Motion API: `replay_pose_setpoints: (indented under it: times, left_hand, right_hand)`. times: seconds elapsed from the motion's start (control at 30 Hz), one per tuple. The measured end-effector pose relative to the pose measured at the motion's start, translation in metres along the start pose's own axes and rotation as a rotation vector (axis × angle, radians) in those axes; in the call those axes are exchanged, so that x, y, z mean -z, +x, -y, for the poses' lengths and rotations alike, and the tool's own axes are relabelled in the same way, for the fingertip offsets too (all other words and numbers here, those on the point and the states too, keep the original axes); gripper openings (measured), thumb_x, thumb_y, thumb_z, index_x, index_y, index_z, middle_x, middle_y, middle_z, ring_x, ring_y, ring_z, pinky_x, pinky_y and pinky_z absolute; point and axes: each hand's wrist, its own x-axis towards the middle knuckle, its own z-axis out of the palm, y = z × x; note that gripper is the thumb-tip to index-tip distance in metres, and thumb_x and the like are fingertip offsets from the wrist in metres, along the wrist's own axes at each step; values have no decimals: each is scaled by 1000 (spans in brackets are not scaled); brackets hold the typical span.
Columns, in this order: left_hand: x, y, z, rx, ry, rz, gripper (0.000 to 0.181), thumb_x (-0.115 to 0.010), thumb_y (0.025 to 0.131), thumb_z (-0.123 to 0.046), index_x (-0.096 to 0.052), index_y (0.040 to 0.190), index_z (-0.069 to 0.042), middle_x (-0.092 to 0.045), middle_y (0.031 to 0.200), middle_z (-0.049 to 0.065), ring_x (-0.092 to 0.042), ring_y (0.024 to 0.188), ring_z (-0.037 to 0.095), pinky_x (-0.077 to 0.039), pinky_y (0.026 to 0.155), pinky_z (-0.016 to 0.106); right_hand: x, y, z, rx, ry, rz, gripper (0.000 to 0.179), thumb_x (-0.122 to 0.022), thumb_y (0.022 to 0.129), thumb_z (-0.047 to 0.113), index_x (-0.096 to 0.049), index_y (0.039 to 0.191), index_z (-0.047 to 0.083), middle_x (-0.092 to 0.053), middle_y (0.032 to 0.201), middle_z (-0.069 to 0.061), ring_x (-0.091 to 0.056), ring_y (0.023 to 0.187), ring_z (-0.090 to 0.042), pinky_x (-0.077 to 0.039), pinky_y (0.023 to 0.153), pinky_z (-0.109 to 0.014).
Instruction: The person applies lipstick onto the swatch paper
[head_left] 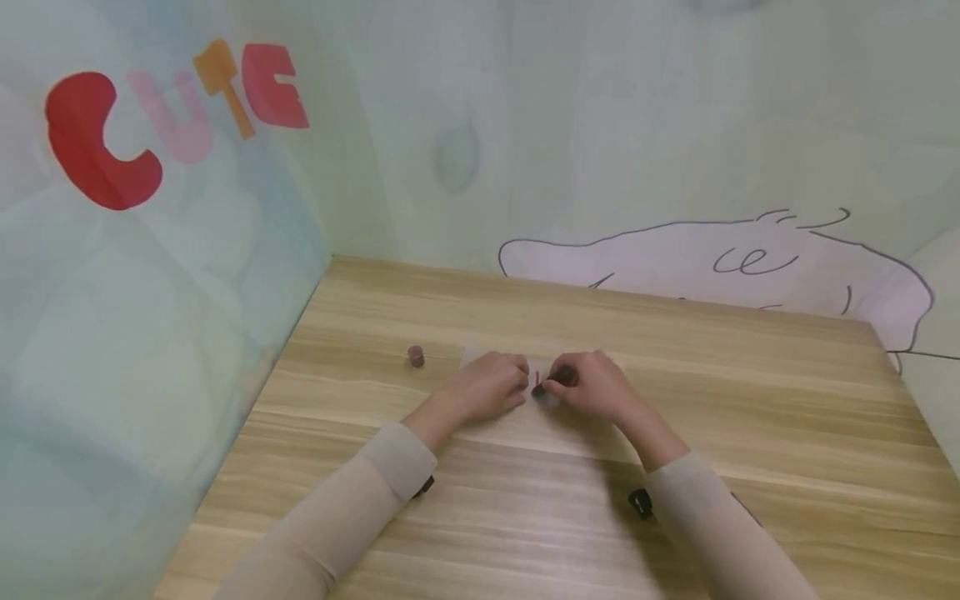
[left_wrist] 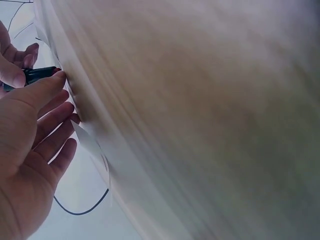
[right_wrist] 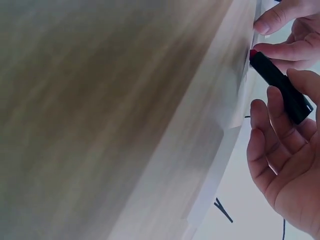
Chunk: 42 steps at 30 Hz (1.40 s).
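My right hand (head_left: 596,385) pinches a black lipstick (right_wrist: 282,85) between thumb and fingers. Its red tip points down and toward the left hand, right at a pale sheet of paper (head_left: 471,356). A short red streak (head_left: 537,378) shows on that sheet, between the two hands. Resting on the left part of the paper, my left hand (head_left: 491,385) has its fingers loosely extended, as the left wrist view also shows, and it holds nothing. Its fingers and palm cover much of the sheet in the head view.
A small dark reddish cylinder (head_left: 416,357) stands on the wooden table (head_left: 420,308), left of the paper. Pale printed walls border the table at the left and back, with coloured letters (head_left: 105,142) on the left one. Black wrist pieces (head_left: 641,503) show beside the sleeves.
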Motion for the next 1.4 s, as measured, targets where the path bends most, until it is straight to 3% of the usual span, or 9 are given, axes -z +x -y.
replay_pose_setpoints:
  times: [0.13,0.33,0.53,0.63,0.8,1.0,1.4]
  left_hand:
    - [-1,0,-1,8,-11,-4,10,-70,95,-16,-76,96,-8,-68,116,6,-67,100,19,-54,89,29]
    - [-1,1,0,11,0,-4,9,-69,94,-15,-74,94,-8,-70,113,6,-68,96,20,-55,85,28]
    - [7,12,-2,-59,50,-93,11,-64,96,-12,-73,93,-10,-71,105,4,-68,95,19,-54,89,32]
    - [10,21,-5,-73,36,-92,12,-64,97,-14,-74,100,-8,-71,111,5,-67,101,20,-53,94,35]
    - [11,36,-11,-70,17,-78,17,-64,99,-18,-74,108,-8,-69,119,6,-66,109,21,-51,98,36]
    - [4,50,-18,-78,11,-86,14,-63,97,-14,-76,100,-8,-69,113,4,-67,102,17,-53,91,28]
    - [-4,48,-13,-13,51,-17,14,-69,95,-21,-75,90,-10,-69,106,4,-66,91,17,-54,88,31]
  right_hand:
    - [5,-3,-2,-3,63,-21,10,-76,90,21,-74,92,12,-72,86,1,-58,68,-11,-51,66,-33]
    - [28,-10,-7,-39,192,-126,10,-74,93,18,-72,96,8,-72,85,-3,-62,68,-14,-52,62,-31]
    - [53,-18,-13,-58,282,-225,12,-72,95,15,-69,100,4,-72,85,-15,-67,69,-32,-51,58,-29]
    - [59,-22,-16,-71,299,-254,14,-71,96,14,-68,101,2,-73,88,-17,-69,74,-37,-53,60,-27]
    - [64,-26,-17,-96,296,-301,15,-72,95,14,-69,101,2,-72,90,-14,-70,72,-27,-54,59,-26]
    - [65,-26,-18,-108,290,-334,13,-73,95,14,-69,100,3,-69,82,-10,-66,67,-20,-51,56,-26]
    - [58,-23,-22,-136,327,-321,14,-72,95,17,-69,101,4,-69,84,-10,-65,70,-21,-52,59,-27]
